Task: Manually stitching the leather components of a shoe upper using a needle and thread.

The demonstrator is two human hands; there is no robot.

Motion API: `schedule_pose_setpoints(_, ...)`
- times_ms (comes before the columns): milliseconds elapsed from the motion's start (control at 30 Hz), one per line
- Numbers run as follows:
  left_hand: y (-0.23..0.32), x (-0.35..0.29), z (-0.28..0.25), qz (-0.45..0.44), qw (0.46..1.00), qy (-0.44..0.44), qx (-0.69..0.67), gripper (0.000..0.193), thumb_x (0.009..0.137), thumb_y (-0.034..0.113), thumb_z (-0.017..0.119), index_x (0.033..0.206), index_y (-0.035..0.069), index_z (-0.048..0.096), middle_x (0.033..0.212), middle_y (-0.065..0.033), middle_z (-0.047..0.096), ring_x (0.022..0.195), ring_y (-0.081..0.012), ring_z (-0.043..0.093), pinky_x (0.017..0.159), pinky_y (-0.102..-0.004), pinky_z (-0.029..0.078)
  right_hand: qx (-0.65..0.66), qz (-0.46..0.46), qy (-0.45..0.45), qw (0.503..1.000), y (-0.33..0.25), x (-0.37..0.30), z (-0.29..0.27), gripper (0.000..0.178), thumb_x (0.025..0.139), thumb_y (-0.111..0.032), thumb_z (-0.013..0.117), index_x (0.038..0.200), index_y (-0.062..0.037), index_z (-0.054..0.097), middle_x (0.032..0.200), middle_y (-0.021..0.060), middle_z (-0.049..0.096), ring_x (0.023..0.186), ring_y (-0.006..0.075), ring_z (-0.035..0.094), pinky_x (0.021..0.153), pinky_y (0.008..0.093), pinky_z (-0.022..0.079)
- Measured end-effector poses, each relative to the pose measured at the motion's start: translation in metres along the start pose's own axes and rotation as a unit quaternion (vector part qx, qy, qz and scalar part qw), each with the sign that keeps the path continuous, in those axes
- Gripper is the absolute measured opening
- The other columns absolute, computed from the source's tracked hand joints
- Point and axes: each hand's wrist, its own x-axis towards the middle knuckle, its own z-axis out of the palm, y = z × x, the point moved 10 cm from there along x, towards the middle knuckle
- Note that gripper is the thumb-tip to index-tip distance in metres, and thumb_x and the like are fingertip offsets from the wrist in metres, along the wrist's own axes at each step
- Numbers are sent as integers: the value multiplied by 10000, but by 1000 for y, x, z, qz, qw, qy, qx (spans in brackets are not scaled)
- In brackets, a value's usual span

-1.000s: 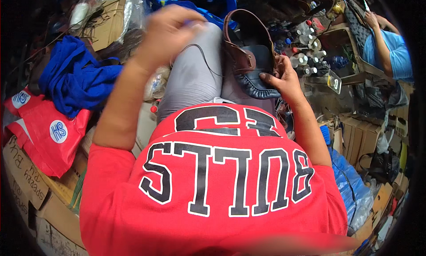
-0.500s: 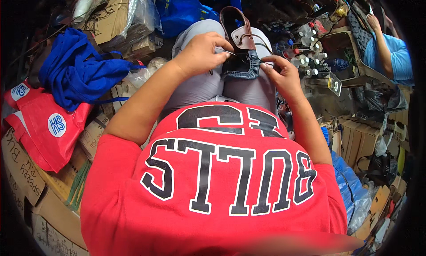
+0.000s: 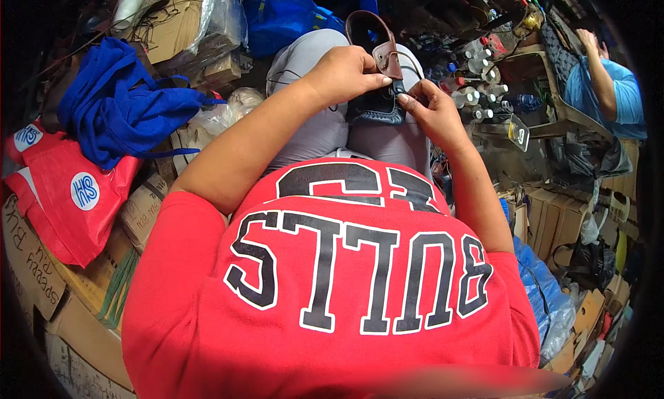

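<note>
A moccasin-style shoe [image 3: 377, 113] rests across my knees. Its dark blue-black toe, with gathered stitching along the rim, points toward me, and its brown heel opening is at the far end. A brown leather flap [image 3: 389, 58] with lace holes lies over its middle. My left hand [image 3: 349, 72] is closed, thumb and fingers pinching at the dark edge beside the flap; its fingertips are partly hidden. On the other side my right hand [image 3: 432, 110] pinches the shoe's right edge between thumb and forefinger. A dark cord [image 3: 409, 57] curves off to the right of the flap.
Several plastic bottles [image 3: 477, 87] stand to the right of my knees. Beyond them a person in a blue shirt [image 3: 609, 94] raises an arm. At left lie a blue cloth [image 3: 124, 108], a red bag [image 3: 69, 198] and cardboard boxes [image 3: 90, 337]. A blue bag [image 3: 283, 22] sits ahead.
My left hand has moved right, onto the shoe's edge near the flap. My right thumb has come in closer against the shoe. The other person's hand has shifted slightly.
</note>
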Motion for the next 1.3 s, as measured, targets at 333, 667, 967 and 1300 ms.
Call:
schedule_pose_setpoints(333, -29, 3, 31, -75, 951, -64, -292, 197, 732, 105, 725, 898, 10, 678, 808, -38, 667, 741, -102, 589, 717, -246, 456, 14, 30, -25, 999, -5, -1, 3, 249, 804, -212, 715, 759, -20, 562, 654, -12, 529, 620, 61, 434, 547, 234, 369)
schedule_pose_setpoints(667, -9, -21, 31, -13, 891, -257, -374, 213, 786, 179, 678, 926, 29, 624, 869, -2, 629, 819, -76, 546, 771, -218, 423, -2, 16, -20, 1000, -10, 5, 9, 290, 769, -241, 746, 753, -26, 551, 642, -21, 503, 614, 64, 418, 535, 236, 361)
schedule_pose_setpoints(967, -16, -27, -6, -33, 987, -54, -145, 183, 834, 100, 611, 967, -7, 678, 952, -65, 677, 859, -111, 612, 784, -258, 477, 2, 3, -8, 1000, 3, 4, 2, 285, 761, -235, 752, 784, -24, 562, 643, -12, 521, 605, 59, 429, 533, 228, 364)
schedule_pose_setpoints(1300, 5, -23, -9, 57, 994, 94, 25, 196, 676, 175, 759, 825, 54, 717, 804, -90, 641, 766, -235, 625, 690, -313, 474, 3, -8, -2, 1000, 4, 3, 3, 262, 763, -216, 748, 802, -23, 576, 651, -11, 540, 595, 54, 433, 525, 219, 356)
